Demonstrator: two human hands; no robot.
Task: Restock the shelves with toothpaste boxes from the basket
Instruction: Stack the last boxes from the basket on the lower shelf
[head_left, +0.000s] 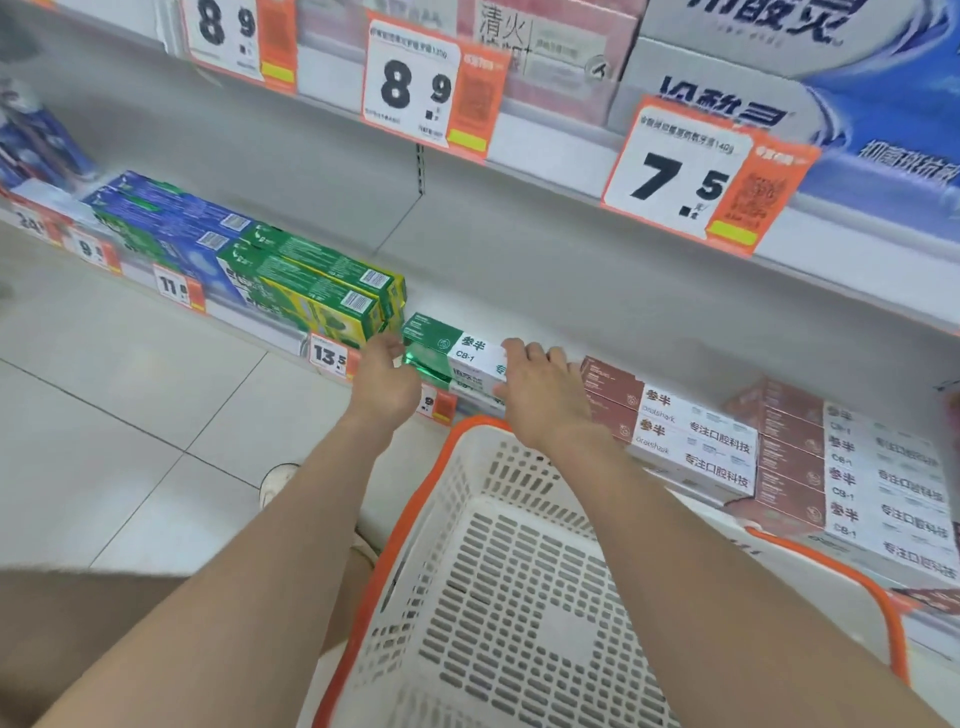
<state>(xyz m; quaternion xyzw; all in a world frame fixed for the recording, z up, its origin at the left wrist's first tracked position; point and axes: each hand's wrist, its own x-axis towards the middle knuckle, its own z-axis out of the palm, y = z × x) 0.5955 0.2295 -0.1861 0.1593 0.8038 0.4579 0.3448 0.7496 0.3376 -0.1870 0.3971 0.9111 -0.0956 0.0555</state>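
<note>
Green boxes (462, 347): we see a short stack of green and white toothpaste boxes lying flat on the lower shelf (519, 291), at its front edge, just above the far end of the basket.
Left hand (384, 382): we have it at the green end of the stack, fingers bent and close together, tips against the boxes; we cannot tell whether they grip.
Right hand (540, 400): we lay its fingers, slightly spread, over the white end of the top box, with the thumb on the front face, pinching it.
Basket (519, 483): white lattice with an orange rim, below our forearms; we see no boxes in it.
Brown boxes (613, 384): stacked just right of the green ones, beside our right hand.
Green and yellow boxes (332, 291): stacked just left of the green ones.
Price tag (328, 356): on the shelf edge, near our left hand.
</note>
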